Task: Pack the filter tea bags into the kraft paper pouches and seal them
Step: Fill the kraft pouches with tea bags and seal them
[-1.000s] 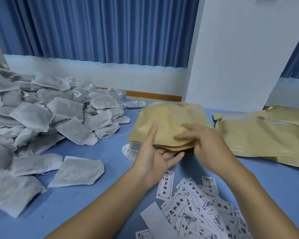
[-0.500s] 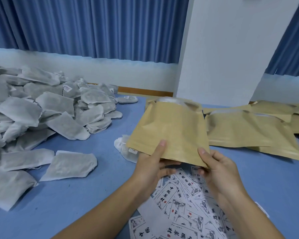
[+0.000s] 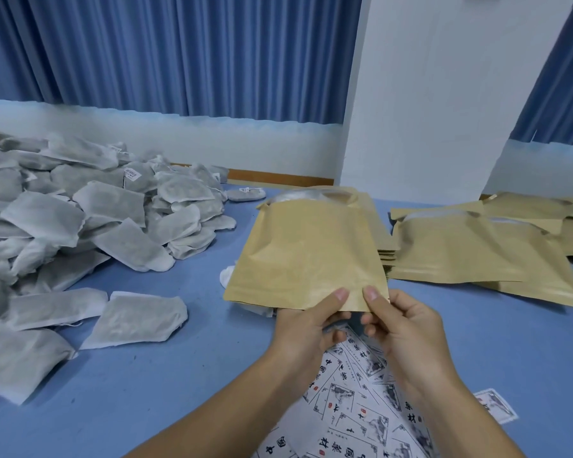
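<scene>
A kraft paper pouch (image 3: 306, 252) stands upright above the blue table, its open mouth at the top showing a clear inner lining. My left hand (image 3: 306, 328) and my right hand (image 3: 401, 328) pinch its bottom edge side by side, thumbs on the near face. A big heap of grey-white filter tea bags (image 3: 90, 213) covers the left of the table, with one loose tea bag (image 3: 136, 320) nearest my left arm. Another tea bag (image 3: 227, 276) peeks out from behind the pouch's lower left corner.
More kraft pouches (image 3: 470, 256) lie stacked at the right of the blue table (image 3: 186, 385). Printed label stickers (image 3: 354, 408) are scattered under my wrists. A white pillar (image 3: 427, 94) and blue curtains stand behind the table.
The pouch has gone from lying on the pile to being held upright. My hands have drawn together at its bottom edge, now pinching near the right corner.
</scene>
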Tool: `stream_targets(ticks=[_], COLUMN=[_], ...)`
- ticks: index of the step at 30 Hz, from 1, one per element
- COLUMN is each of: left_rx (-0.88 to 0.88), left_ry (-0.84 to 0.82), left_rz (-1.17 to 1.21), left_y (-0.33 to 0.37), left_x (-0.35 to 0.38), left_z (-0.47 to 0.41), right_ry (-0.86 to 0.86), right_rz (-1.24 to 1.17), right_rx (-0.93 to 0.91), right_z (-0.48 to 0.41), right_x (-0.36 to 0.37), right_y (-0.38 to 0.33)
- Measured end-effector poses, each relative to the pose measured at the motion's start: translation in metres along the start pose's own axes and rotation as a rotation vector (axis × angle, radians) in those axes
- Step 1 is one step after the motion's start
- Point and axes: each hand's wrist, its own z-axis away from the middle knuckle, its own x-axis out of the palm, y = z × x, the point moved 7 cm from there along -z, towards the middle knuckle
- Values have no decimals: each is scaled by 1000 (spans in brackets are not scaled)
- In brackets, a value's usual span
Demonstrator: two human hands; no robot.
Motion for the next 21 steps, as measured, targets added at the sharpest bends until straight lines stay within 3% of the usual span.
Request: stream_targets(ticks=[13, 18, 21], left_rx=[10, 68, 78], left_ry=[-1, 16, 1], left_rz=[-15, 37, 22], left_y=[5, 11, 9], left_x=[-2, -8, -2], left_z=[-6, -6, -4], right_ry=[88, 214, 182], right_rz=[-197, -205, -297], right_rx=[36, -62, 7], right_z=[6, 7, 10], right_x=[11, -1, 9], right_y=[10, 3, 9])
